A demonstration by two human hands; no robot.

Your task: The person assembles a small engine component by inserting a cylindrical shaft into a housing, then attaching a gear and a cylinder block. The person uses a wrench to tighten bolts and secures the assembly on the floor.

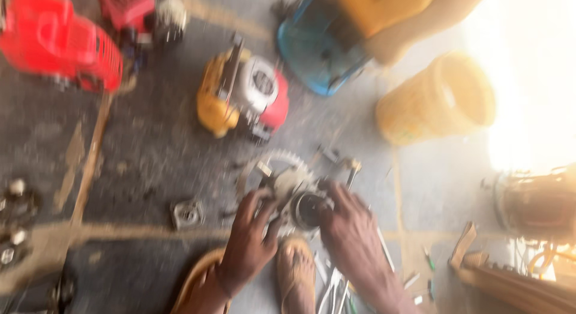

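Observation:
The picture is motion-blurred. My left hand and my right hand both grip a grey metal engine part with a toothed ring and a dark round opening, held low over the concrete floor. The left hand holds its left side, the right hand its right side by the opening. My sandalled foot rests just below the part.
On the floor lie a yellow, white and red small engine, red machine housings, a blue frame, a yellow bucket on its side, a small metal piece, loose tools and wooden pieces.

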